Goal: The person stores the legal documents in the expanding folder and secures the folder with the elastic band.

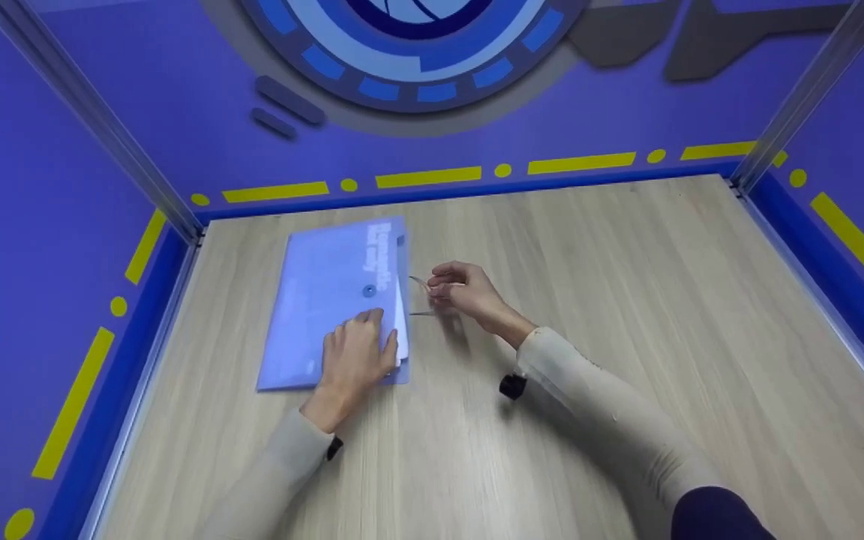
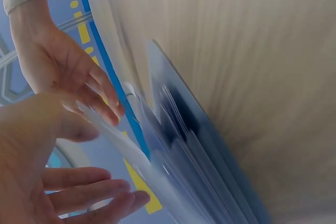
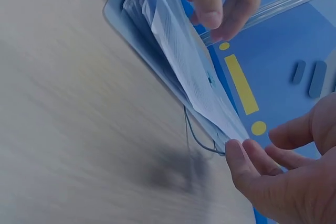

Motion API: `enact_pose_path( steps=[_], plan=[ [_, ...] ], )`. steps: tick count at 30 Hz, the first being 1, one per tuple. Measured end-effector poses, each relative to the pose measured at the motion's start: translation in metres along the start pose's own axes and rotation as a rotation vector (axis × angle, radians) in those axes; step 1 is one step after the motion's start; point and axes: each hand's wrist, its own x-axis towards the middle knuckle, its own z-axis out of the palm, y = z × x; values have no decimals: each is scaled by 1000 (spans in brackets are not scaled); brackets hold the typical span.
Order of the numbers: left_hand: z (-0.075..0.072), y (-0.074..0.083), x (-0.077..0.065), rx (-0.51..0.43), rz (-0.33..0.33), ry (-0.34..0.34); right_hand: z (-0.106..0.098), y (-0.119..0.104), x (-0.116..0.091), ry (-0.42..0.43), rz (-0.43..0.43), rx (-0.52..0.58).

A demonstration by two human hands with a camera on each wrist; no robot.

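A translucent blue document wallet [image 1: 327, 300] lies on the left of the table, with a button on its front and white papers [image 1: 402, 319] showing at its right edge. My left hand [image 1: 357, 352] rests on its lower front, fingers loosely extended and thumb by the papers' edge. In the left wrist view, the wallet's layered pockets [image 2: 189, 166] gape at the side. A thin elastic cord [image 3: 197, 139] loops out from the wallet's right edge. My right hand [image 1: 469, 292] holds this loop at its curled fingertips, drawn out to the right just above the table.
The wooden table [image 1: 589, 300] is bounded by blue printed panels [image 1: 447, 150] at the back and both sides. Metal posts [image 1: 814, 90] stand at the back corners. A black wrist-worn piece [image 1: 512, 386] hangs below the right cuff.
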Motion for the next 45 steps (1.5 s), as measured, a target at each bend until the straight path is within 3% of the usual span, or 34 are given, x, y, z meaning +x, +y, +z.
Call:
enact_pose_path(
  steps=[7,11,16,22,27,37,45],
  plan=[
    [2,-23,3,-21,-12,-67,-11,2,-2,-57,-121,-214],
    [4,-37,3,-62,-19,-117,-19,2,1,-94,-243,-361],
    [5,-50,-1,-109,-56,-221,-25,6,8,-138,-370,-522],
    [6,-59,-6,-111,-96,-394,-27,15,13,-162,-371,-640],
    [9,-64,-9,-97,-118,-474,-25,21,16,-169,-362,-696],
    [18,-64,-14,-75,-119,-470,-18,27,19,-159,-342,-747],
    [22,-63,-14,-20,-103,-481,-16,28,20,-113,-355,-717]
  ],
)
